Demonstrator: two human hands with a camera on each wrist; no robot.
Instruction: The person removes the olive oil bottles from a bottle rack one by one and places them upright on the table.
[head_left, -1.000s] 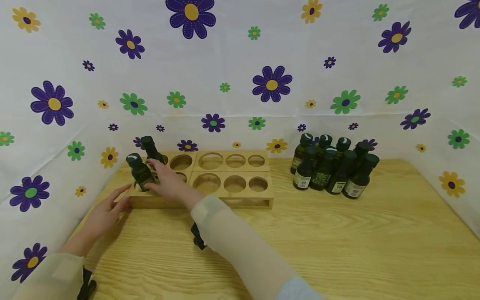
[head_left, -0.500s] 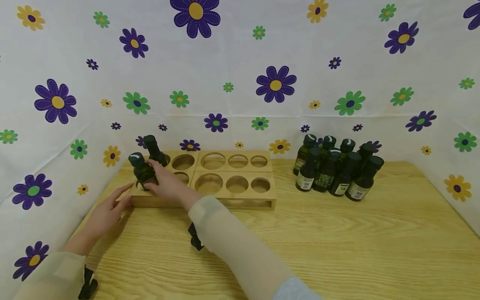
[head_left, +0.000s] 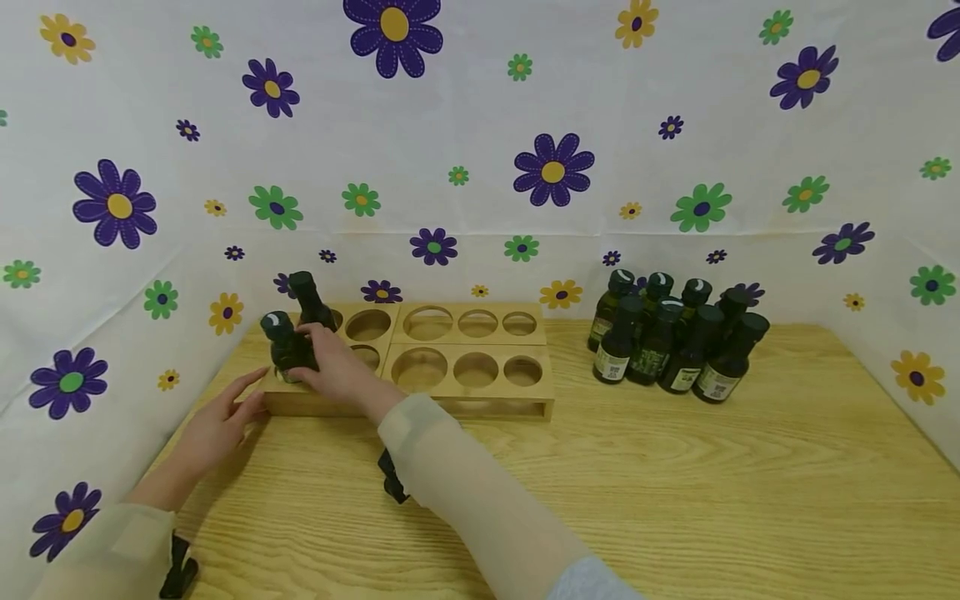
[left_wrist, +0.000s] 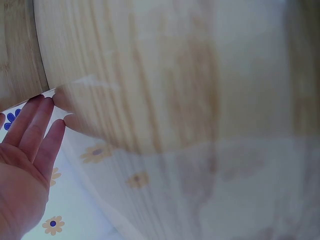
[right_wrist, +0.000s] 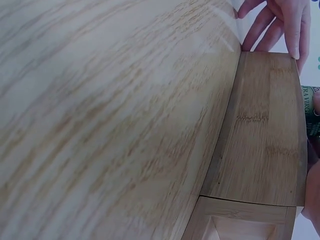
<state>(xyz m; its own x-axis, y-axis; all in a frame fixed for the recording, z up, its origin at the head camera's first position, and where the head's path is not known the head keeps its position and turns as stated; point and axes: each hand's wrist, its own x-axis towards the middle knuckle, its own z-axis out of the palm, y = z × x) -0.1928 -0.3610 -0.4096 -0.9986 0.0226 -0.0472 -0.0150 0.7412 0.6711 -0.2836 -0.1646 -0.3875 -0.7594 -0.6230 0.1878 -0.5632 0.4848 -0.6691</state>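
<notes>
My right hand (head_left: 333, 362) grips a dark green glass olive oil bottle (head_left: 288, 348) in the front-left hole of a wooden rack (head_left: 483, 343). The bottle stands almost upright; fingers and rack hide its lower part. Part of its green label (right_wrist: 309, 100) and an edge of the right hand (right_wrist: 313, 195) show in the right wrist view. My left hand (head_left: 217, 429) touches the rack's front-left corner with extended fingers, also seen in the left wrist view on the hand (left_wrist: 25, 165). Behind the gripped bottle, another dark bottle (head_left: 309, 300) leans in a back-row hole.
Several dark oil bottles (head_left: 651, 354) stand grouped on the wooden table (head_left: 675, 492), right of the rack. The rack has two rows of round holes in different sizes. A white flowered cloth (head_left: 465, 108) hangs behind and along both sides.
The gripped bottle has come more upright and sunk slightly lower in its hole. The left hand keeps its place at the rack corner. The head view has shifted slightly.
</notes>
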